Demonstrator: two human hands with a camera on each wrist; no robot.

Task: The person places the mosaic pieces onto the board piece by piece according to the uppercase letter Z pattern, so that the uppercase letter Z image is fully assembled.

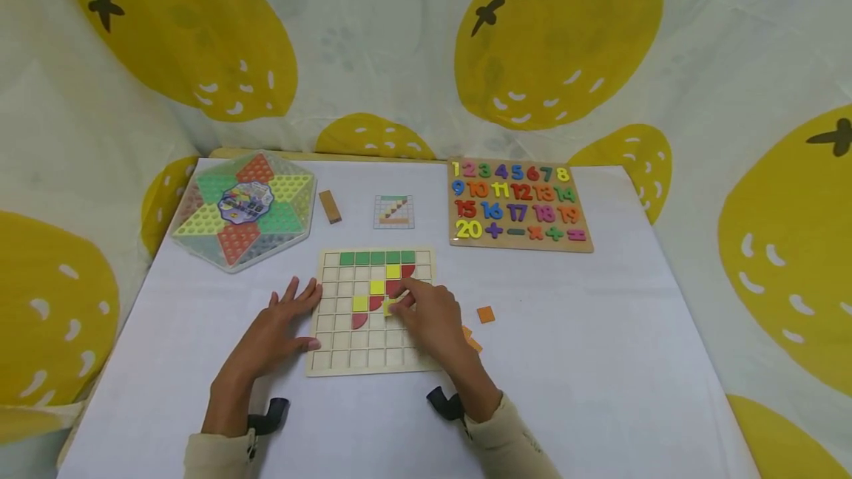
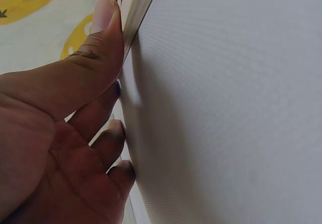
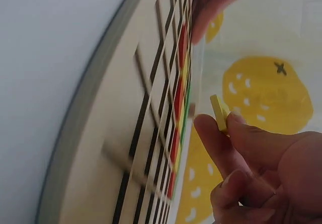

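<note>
A wooden grid board (image 1: pixel 333 361) lies on the white table. My right hand (image 1: pixel 431 318) is over its middle-right part, pinching a small yellow tile (image 3: pixel 220 113) between thumb and finger. In the right wrist view the tile is above the grid, seen edge-on. Beside the board's left edge, my left hand (image 1: pixel 274 330) has its fingers spread, with fingertips and thumb at the rim. Green square tiles (image 1: pixel 377 258) line the top row. Below them, yellow squares (image 1: pixel 377 287) and red pieces (image 1: pixel 359 321), some with a rounded edge, run in a diagonal.
Orange tiles (image 1: pixel 486 314) lie right of the board, some partly behind my right hand. A pattern card (image 1: pixel 384 222) and a small brown wooden block (image 1: pixel 330 207) lie beyond it. A hexagonal star game board (image 1: pixel 279 248) is back left, a number puzzle (image 1: pixel 519 241) back right.
</note>
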